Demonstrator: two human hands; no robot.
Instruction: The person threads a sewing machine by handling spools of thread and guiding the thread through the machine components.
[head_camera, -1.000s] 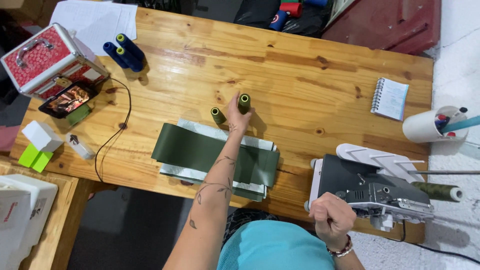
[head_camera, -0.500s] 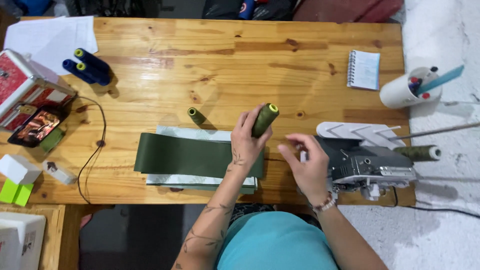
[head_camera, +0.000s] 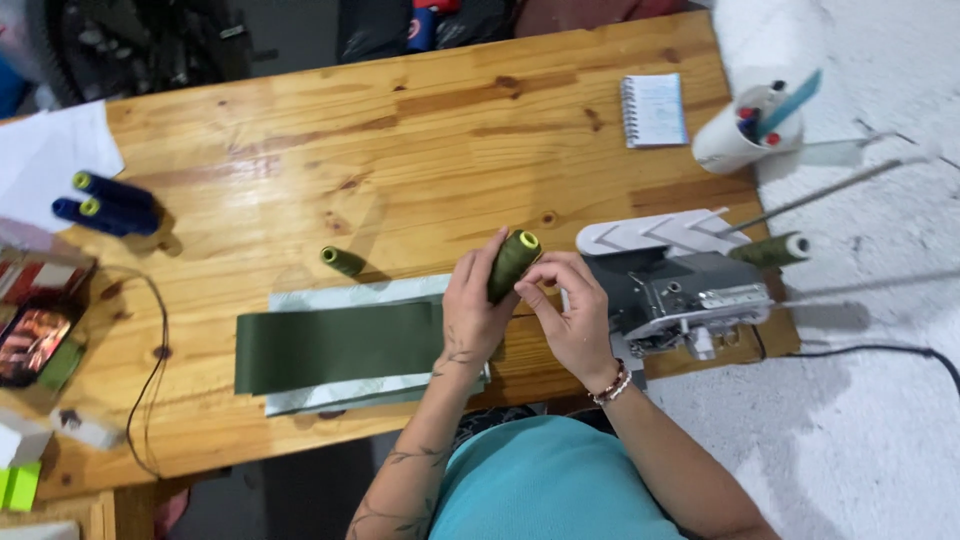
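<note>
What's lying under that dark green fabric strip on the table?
Under the dark green fabric strip lies a pale grey-green sheet, its edges showing above and below the strip, on the wooden table. The left hand covers the strip's right end; whatever is beneath there is hidden.

All positions are given relative to the fabric strip (head_camera: 335, 345), which lies flat on the desk (head_camera: 420, 130). One thread cone (head_camera: 343, 261) lies just behind it. Three spools (head_camera: 105, 203) lie far left and behind. The sewing machine (head_camera: 680, 285) stands to its right. Notepad (head_camera: 654, 109) and cup (head_camera: 738, 140) sit right and behind.
</note>
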